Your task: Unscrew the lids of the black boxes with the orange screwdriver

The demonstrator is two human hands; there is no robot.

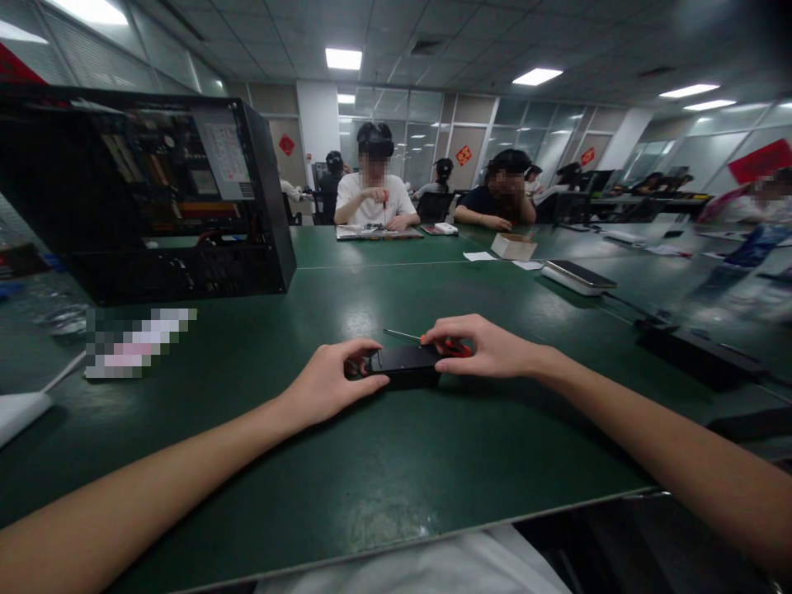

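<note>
A black phone (403, 361) lies flat on the green table (384, 462) in front of me. My left hand (331, 381) grips its left end with curled fingers. My right hand (479, 346) rests on its right end, fingers closed around a small screwdriver (426, 339) with a red handle; the thin metal shaft points left, just behind the phone.
An open black computer case (148, 194) stands at the left. A white box (513, 246) and a flat device (578, 276) lie further back right. A black bar-shaped object (699, 355) sits at the right. Other people sit working at the far side.
</note>
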